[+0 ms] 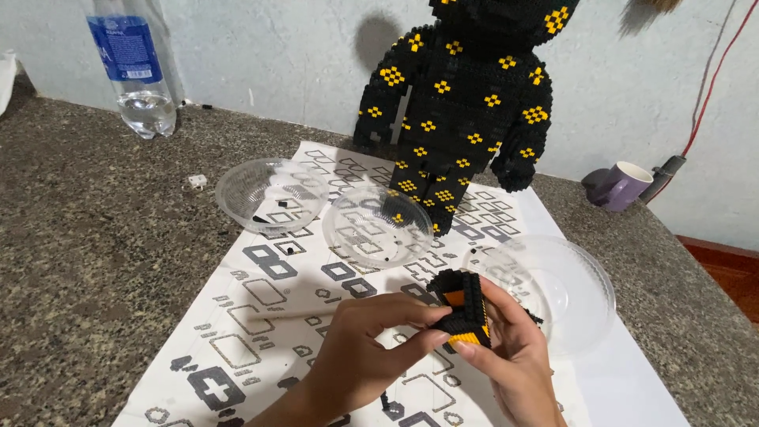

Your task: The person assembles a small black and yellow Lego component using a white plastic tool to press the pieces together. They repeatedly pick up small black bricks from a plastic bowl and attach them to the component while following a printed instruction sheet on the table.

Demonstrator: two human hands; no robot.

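Observation:
My left hand (365, 349) and my right hand (515, 362) meet low in the view, both gripping a small black and orange brick piece (465, 304). The fingertips of my left hand press on its left side; my right hand cups it from the right and below. Behind it stands a tall black brick bear figure (462, 103) with yellow diamond spots, its head cut off by the top edge. The hands work over a white printed sheet (269, 300) on a speckled stone counter (87, 237).
Three clear plastic bowls lie on the sheet: one at the left (271, 194), one in the middle (378, 226), one at the right (565, 289), holding a few tiny bricks. A water bottle (134, 67) stands back left. A purple mug (618, 186) lies back right.

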